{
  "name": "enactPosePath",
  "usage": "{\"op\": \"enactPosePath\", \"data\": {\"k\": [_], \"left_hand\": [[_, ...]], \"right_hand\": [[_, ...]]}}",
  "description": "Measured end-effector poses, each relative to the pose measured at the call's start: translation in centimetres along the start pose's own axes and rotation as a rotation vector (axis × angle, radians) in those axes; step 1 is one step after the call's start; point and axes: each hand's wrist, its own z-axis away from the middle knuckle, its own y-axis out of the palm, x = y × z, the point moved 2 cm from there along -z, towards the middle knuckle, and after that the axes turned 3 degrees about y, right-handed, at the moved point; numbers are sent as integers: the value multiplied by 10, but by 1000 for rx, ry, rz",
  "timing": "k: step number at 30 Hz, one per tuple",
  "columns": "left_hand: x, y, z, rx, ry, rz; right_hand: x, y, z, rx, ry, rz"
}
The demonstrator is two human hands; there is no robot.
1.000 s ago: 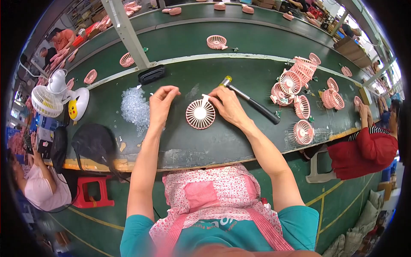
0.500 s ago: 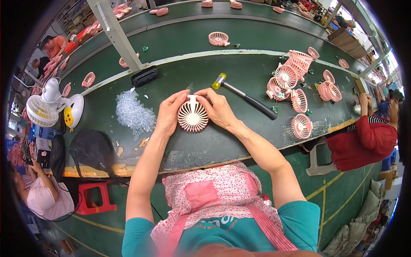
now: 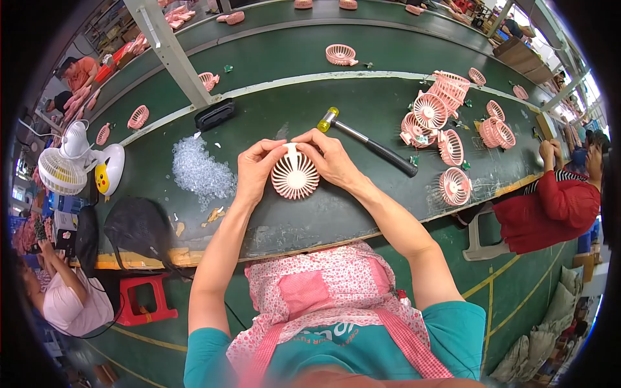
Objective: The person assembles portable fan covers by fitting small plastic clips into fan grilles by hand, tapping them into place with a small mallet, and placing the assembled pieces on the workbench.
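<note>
A round pink fan housing (image 3: 295,180) with radiating slats rests over the table in front of me, its short neck pointing away. My left hand (image 3: 257,169) grips the neck from the left, thumb and fingertips pinched together. From the right, my right hand (image 3: 333,158) pinches the same neck. The fingers hide any small part at the neck. To the left of my left hand lies a heap of small clear plastic pieces (image 3: 200,171). Beyond my right hand is a hammer (image 3: 369,142) with a yellow-tipped head and black handle.
Several pink fan housings (image 3: 432,111) with small green boards are piled at the right. A black case (image 3: 215,115) lies beside a metal post (image 3: 169,55). At left stand a white fan (image 3: 68,161) and a black bag (image 3: 137,226). Behind runs a conveyor (image 3: 278,55); co-workers sit on both sides.
Both hands keep their pinch on the fan housing, which has barely shifted. On the conveyor's near lane, housings have moved right; those on the far lane have moved left.
</note>
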Motion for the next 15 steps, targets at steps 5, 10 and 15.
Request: {"op": "enactPosePath", "data": {"k": [5, 10, 15], "left_hand": [[-6, 6, 2, 121, 76, -84], [-2, 2, 0, 85, -83, 208], [-21, 6, 4, 24, 160, -80]], "right_hand": [[-6, -5, 2, 86, 88, -151], [3, -4, -2, 74, 96, -56], [10, -9, 0, 35, 16, -27]]}}
